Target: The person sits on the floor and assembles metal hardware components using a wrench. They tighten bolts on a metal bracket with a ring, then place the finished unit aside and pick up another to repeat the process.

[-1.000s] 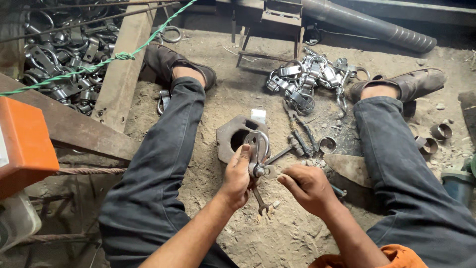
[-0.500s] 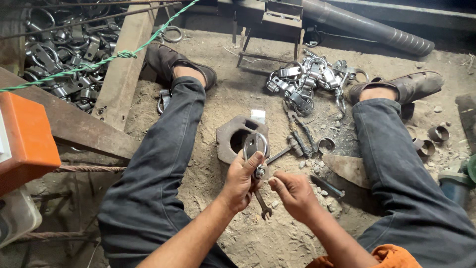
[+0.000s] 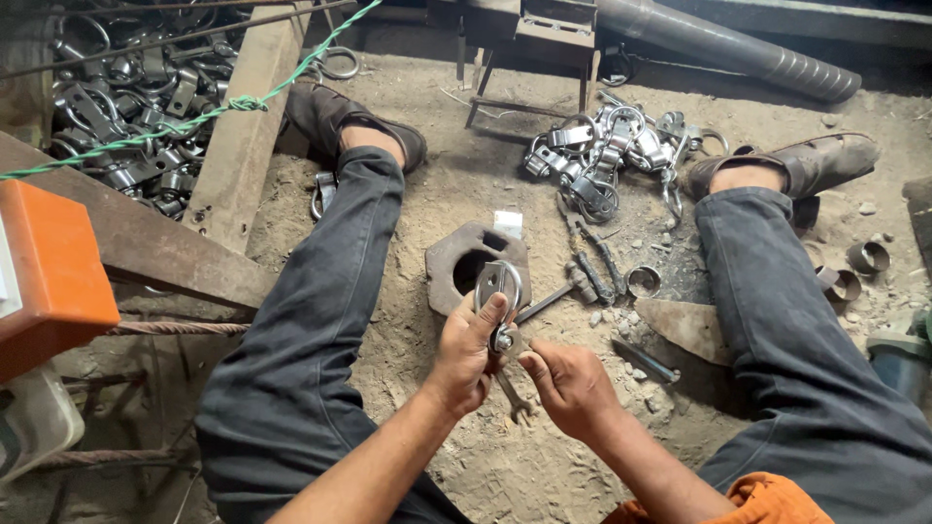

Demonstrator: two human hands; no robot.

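I sit on a sandy floor with my legs spread. My left hand [image 3: 466, 354] grips a shiny metal clamp ring [image 3: 498, 281] by its lower part and holds it upright. My right hand [image 3: 568, 383] is closed at the clamp's bolt, fingertips pinched on a small part at the base [image 3: 505, 342]. A spanner [image 3: 512, 398] lies on the sand just under my hands. Right behind the clamp lies a rusty plate with a round hole [image 3: 456, 267].
A heap of finished clamps [image 3: 607, 160] lies between my feet, and many more fill a pile at the upper left [image 3: 116, 116]. A hammer [image 3: 563, 291], short pipe rings [image 3: 854, 272], an orange box [image 3: 44, 267], wooden planks [image 3: 243, 136] and a green rope surround me.
My hands and the clamp have shifted slightly toward me; the right hand has closed in on the bolt at the clamp's base.
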